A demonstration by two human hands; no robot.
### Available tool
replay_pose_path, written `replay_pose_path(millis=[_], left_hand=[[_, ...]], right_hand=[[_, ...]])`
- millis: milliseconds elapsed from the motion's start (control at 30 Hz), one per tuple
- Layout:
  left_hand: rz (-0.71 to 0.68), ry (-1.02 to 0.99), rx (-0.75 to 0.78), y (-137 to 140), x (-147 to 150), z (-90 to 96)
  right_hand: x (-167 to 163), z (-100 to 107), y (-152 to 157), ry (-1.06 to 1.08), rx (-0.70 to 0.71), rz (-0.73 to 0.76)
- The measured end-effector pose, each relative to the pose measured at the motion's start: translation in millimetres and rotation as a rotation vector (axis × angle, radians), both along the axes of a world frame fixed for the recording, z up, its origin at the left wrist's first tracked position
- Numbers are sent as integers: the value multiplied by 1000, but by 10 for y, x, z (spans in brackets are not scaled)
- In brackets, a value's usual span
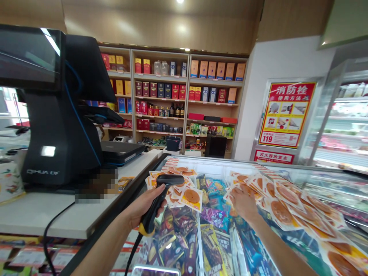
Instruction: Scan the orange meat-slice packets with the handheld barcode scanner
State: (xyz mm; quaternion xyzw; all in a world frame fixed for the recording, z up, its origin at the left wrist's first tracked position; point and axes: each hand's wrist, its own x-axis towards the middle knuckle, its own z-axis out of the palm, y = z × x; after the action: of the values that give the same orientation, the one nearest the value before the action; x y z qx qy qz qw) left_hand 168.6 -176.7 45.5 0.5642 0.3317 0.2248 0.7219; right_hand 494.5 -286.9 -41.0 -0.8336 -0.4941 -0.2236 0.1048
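Note:
My left hand is wrapped round the grip of a black and yellow barcode scanner, its head pointing right and its cable hanging down. Below the scanner head, a loose pile of flat clear packets, each with a round brown piece inside, lies on the glass top of a chest freezer. My right hand is at the near-left end of a larger spread of the same packets. Its fingers bend over a flat packet, whose corner shows beside the fingertips.
Wrapped ice creams show through the glass. At the left, a black checkout terminal and a black cash drawer stand on a white counter. Shelves of boxed goods line the back wall, with a red fire-hydrant notice to the right.

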Motion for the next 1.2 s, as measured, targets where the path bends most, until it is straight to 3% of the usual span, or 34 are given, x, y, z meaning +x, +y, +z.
replay_pose_path(millis=[100,267,400,500,633,733,933,1200], left_hand=[[-16,-17,-10,37,-37,-33],[-32,-27,11,73,-91,-77],[-44,-12,18,90,-126,-85],[-38,-20,16,88,-126,-86],[-17,-36,3,17,-61,-39],[-34,-56,-8,-69,30,17],[-83,-75,12,-124,202,6],[-148,-52,53,-124,301,-33]], right_hand=[[-159,61,88,75,55,93],[-896,77,457,291,-47,447],[-1195,58,623,386,-35,581],[-1060,72,654,547,106,605],[-726,108,635,1146,599,432],[-580,112,602,1498,836,452],[-491,114,598,1741,955,485],[-424,154,562,1696,943,515]])
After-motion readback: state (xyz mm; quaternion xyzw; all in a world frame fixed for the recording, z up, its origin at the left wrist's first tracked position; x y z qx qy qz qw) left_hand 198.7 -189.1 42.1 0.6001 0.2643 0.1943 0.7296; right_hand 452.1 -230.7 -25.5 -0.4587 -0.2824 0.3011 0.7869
